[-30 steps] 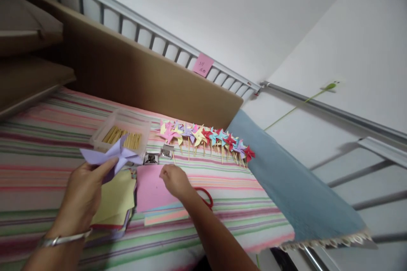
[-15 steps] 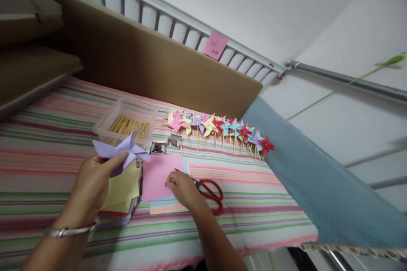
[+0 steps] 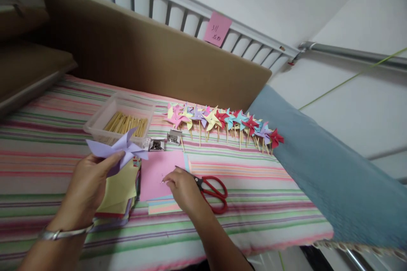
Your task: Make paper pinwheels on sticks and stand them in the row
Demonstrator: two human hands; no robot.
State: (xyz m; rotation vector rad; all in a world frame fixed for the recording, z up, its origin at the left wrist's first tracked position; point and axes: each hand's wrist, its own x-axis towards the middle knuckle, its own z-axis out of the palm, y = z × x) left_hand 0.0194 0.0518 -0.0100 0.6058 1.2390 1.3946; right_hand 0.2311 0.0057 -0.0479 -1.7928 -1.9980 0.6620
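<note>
Purple pinwheel gripped in left hand, right fingers gathered over pink paper

A purple paper pinwheel (image 3: pixel 117 151) is held by the left hand (image 3: pixel 92 180), pinched between thumb and fingers and raised above the table. A metal bracelet (image 3: pixel 68 233) is worn on the left wrist. The fingers of the right hand (image 3: pixel 184 188) are drawn narrowly together over a pink paper sheet (image 3: pixel 159 169); tiny bits are seen at the tips, but whether one is gripped cannot be told.

Just to the right of the left hand, a stack of paper squares (image 3: pixel 119 190) is topped by yellow. Red-handled scissors (image 3: pixel 214 194) are laid beside the right hand, their blades partly hidden by it. Beyond the left hand, wooden sticks (image 3: pixel 127 124) are kept in a clear plastic box (image 3: pixel 93 123). Beyond the pink sheet, two small boxes are placed, one of dark pieces (image 3: pixel 157 145), one of silvery pieces (image 3: pixel 174 136). Farther out, past the right hand, finished pinwheels (image 3: pixel 222 119) on sticks are lined up on the striped cloth (image 3: pixel 254 216), backed by a cardboard panel (image 3: pixel 152 57).
</note>
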